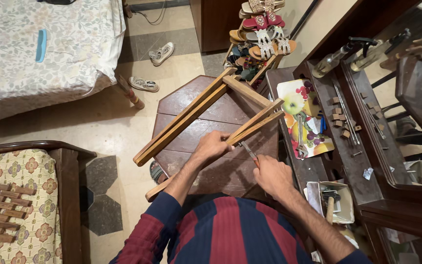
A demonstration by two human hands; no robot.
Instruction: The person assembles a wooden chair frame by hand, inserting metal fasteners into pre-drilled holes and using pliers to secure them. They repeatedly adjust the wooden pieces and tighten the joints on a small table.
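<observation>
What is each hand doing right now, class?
Left hand: closed, gripping the wooden frame.
Right hand: closed on a screwdriver.

A dark octagonal wooden table (pixel 191 105) bears a folded wooden frame (pixel 206 115).

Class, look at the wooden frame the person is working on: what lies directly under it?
Under the wooden frame is a dark octagonal wooden table, with pale floor beyond its edges. A sandal peeks out beneath the table; the rest below is hidden.
</observation>
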